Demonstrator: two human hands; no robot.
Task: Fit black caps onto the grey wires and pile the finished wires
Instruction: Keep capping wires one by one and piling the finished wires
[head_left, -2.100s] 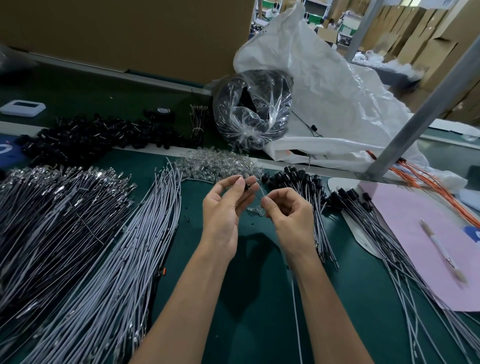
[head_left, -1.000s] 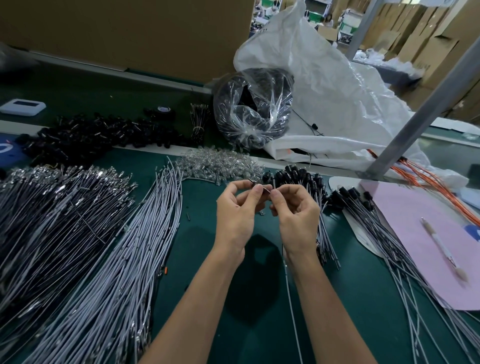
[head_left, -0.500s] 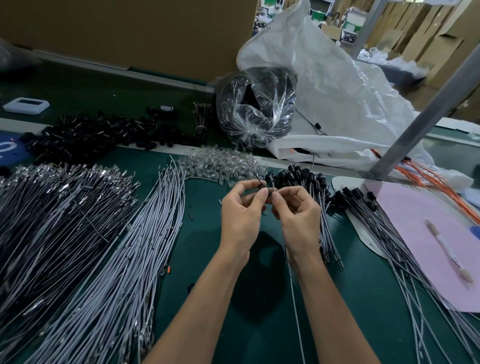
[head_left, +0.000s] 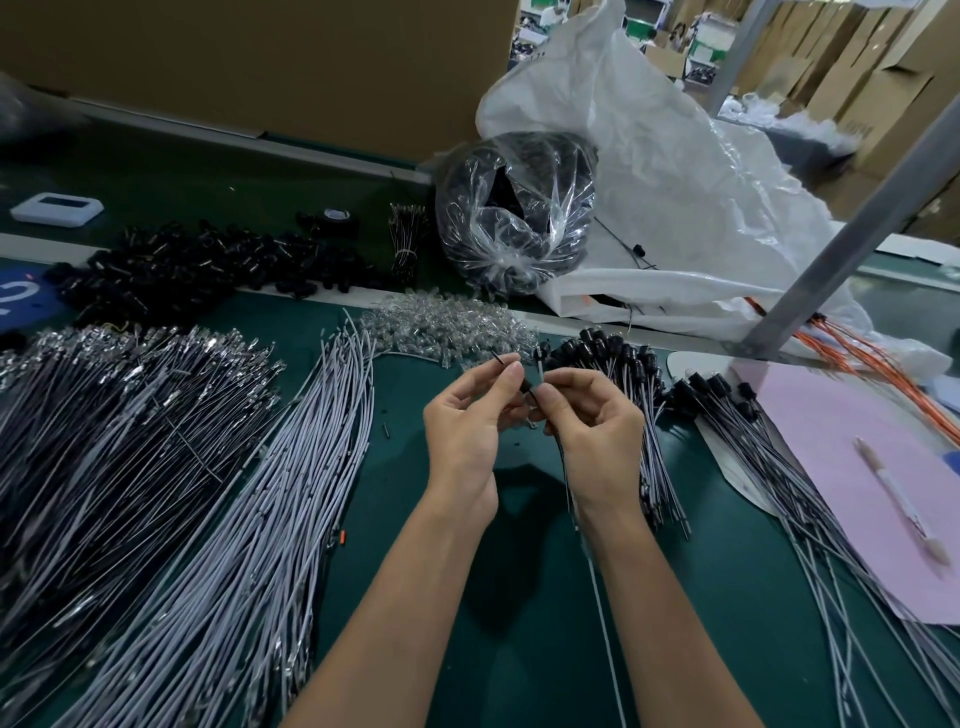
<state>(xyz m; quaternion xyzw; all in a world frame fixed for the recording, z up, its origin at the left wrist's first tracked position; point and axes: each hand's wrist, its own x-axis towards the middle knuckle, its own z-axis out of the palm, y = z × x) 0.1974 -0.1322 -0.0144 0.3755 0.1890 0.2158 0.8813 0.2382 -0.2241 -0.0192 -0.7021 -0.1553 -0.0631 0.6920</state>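
Centrally, pinching a cap (head_left: 527, 387) between thumb and forefinger of the left hand (head_left: 467, 431), palm turned inward, other fingers loosely curled. Gripping the top of a wire (head_left: 597, 571) in the right hand (head_left: 597, 431), fingers curled round it, fingertips meeting the left ones at the cap. Reaching up from 6 o'clock with both bare forearms, hands raised over a green mat (head_left: 519, 665), wire trailing down toward 6 o'clock.

Just beside the right hand, at 2 o'clock: finished wires (head_left: 649, 457), thin, grey, each tipped with a round black cap, heads bunched together. Further toward 3 o'clock, a second pile (head_left: 737, 415) of the same, fanned partly over a pink sheet (head_left: 857, 457) with a pale pen (head_left: 898, 499) on it.

At 9 o'clock: bare wires (head_left: 260, 519), smooth and pale grey, in a long sheaf; past them dark wires (head_left: 104, 441) with shiny metal ends.

At 12 o'clock: clear parts (head_left: 452, 327), glassy, heaped. At 10 o'clock: loose caps (head_left: 197, 270), matte black. Behind, at 12 to 1 o'clock: crinkled clear bag (head_left: 514, 213) of black pieces against a white sack (head_left: 675, 182).

At far 9 o'clock: blue sign (head_left: 15, 301), its white mark cut off, unreadable.
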